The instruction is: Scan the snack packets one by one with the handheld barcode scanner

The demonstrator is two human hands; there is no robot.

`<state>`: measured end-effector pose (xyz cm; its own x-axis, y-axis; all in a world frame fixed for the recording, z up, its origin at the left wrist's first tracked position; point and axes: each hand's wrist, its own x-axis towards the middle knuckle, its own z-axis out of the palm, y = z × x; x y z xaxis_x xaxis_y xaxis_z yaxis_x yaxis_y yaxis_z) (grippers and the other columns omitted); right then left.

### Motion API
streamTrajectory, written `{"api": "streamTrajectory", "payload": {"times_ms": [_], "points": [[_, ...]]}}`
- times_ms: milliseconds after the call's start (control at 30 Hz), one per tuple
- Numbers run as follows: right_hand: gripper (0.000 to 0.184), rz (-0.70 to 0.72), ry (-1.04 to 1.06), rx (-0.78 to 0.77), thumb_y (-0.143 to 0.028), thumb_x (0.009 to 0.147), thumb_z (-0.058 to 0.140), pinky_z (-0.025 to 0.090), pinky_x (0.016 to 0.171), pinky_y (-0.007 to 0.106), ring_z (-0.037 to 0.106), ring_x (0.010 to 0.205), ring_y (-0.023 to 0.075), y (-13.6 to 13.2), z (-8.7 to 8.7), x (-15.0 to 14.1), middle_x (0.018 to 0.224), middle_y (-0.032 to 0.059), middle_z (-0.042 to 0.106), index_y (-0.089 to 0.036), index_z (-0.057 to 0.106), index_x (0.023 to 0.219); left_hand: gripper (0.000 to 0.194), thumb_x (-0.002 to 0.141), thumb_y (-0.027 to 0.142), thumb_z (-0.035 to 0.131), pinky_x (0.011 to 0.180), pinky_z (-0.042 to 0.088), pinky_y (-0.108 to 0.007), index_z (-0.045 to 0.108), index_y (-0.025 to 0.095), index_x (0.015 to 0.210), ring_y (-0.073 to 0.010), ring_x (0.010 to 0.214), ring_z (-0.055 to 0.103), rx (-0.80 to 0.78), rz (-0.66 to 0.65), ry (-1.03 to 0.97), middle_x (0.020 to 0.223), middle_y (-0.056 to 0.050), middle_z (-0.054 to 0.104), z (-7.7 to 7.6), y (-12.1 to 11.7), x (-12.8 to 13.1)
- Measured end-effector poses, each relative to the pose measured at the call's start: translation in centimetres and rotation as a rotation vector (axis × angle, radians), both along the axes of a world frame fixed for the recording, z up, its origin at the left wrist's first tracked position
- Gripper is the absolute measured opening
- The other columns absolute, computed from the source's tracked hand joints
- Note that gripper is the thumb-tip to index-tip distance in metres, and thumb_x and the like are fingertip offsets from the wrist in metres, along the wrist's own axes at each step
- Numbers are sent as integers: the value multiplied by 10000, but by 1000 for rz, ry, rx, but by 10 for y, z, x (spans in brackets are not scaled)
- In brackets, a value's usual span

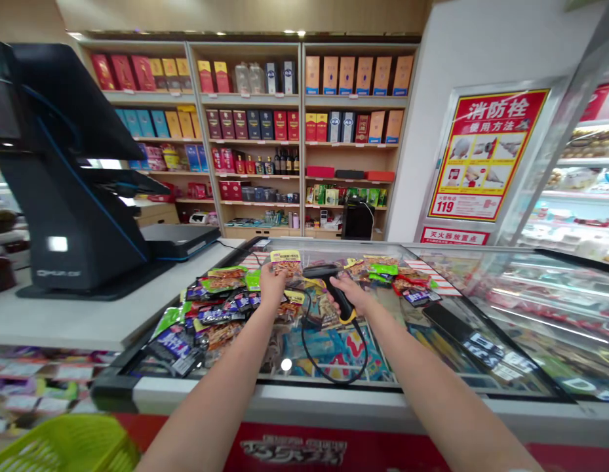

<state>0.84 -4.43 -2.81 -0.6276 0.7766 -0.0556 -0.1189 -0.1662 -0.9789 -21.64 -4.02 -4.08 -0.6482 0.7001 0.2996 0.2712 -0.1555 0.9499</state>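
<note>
My right hand (347, 293) is wrapped round the handle of a black barcode scanner (333, 280) with a yellow-tipped grip, its head pointing left. A black cable (310, 357) loops from its base over the glass. With the fingers of my left hand (272, 283) I hold a snack packet (286, 262) with a yellow top edge upright, facing the scanner's head. Below and left of that hand lies a heap of small snack packets (220, 308), purple, green and red. Beyond my right hand, to the right, is a smaller group of packets (407, 275).
The packets lie on the glass top of a chest freezer (304, 387). A dark phone-like slab (446, 321) rests at right. A point-of-sale terminal (82, 196) stands on the white counter (78, 321) at left. A yellow-green basket (68, 446) is at lower left. Shelves of boxes (255, 124) line the back.
</note>
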Motion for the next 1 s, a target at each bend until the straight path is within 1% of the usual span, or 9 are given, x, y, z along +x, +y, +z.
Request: {"api": "streamTrajectory", "payload": {"times_ms": [133, 267, 367, 433, 533, 633, 733, 867, 1000], "points": [[362, 93, -16, -12, -519, 773, 638, 385, 343, 203, 488, 363, 97, -7, -1, -52, 516, -45, 563, -198, 493, 856, 437, 694, 202, 654, 878, 487, -358, 537, 164, 1113, -227, 932, 659, -81, 194, 264, 965, -92, 692, 17, -39, -47], [388, 170, -5, -13, -530, 763, 652, 385, 347, 194, 493, 361, 95, -13, -4, -88, 508, -51, 563, -201, 478, 870, 504, 740, 225, 611, 871, 472, -410, 489, 161, 1225, -286, 990, 640, -274, 290, 479, 1026, -141, 679, 32, -72, -70], [409, 210, -1, -18, -541, 751, 663, 382, 351, 189, 500, 365, 94, -15, -5, -100, 514, -55, 567, -206, 469, 884, 542, 768, 270, 585, 909, 432, -495, 462, 158, 1284, -339, 1083, 590, -408, 377, 639, 1126, -187, 635, 34, -86, -76], [413, 209, 1, -23, -542, 750, 664, 381, 355, 188, 501, 367, 94, -15, -5, -100, 517, -57, 569, -209, 462, 887, 563, 766, 260, 578, 938, 406, -520, 451, 162, 1306, -350, 1176, 523, -430, 428, 718, 1274, -210, 546, 32, -89, -77], [400, 170, 0, -15, -537, 759, 655, 380, 357, 193, 491, 363, 95, -14, -2, -93, 510, -56, 569, -208, 458, 874, 570, 764, 239, 572, 972, 379, -525, 451, 171, 1316, -348, 1255, 443, -414, 460, 758, 1446, -208, 372, 29, -87, -73], [372, 120, -4, -4, -524, 776, 640, 381, 359, 196, 485, 364, 92, -10, 1, -78, 511, -47, 568, -198, 478, 850, 542, 780, 257, 574, 990, 361, -534, 468, 168, 1304, -353, 1283, 410, -348, 444, 751, 1481, -205, 317, 29, -80, -61], [360, 56, -9, -20, -522, 788, 626, 388, 357, 204, 483, 368, 91, -6, 1, -55, 519, -39, 562, -187, 497, 817, 517, 796, 274, 572, 993, 373, -522, 480, 161, 1292, -349, 1318, 377, -273, 362, 748, 1472, -204, 328, 30, -67, -38], [364, -59, 17, -45, -524, 779, 629, 396, 354, 210, 480, 366, 90, 1, -6, -15, 523, -42, 555, -184, 498, 790, 464, 800, 272, 574, 992, 406, -456, 514, 165, 1247, -311, 1314, 401, -224, 150, 741, 1453, -185, 364, 23, -41, 11], [375, -195, 33, -49, -527, 770, 631, 399, 339, 216, 475, 354, 92, 13, -15, 30, 510, -41, 547, -178, 494, 753, 451, 787, 263, 590, 983, 421, -398, 530, 179, 1226, -277, 1268, 463, -260, -59, 744, 1394, -163, 449, 13, -8, 72]]}}
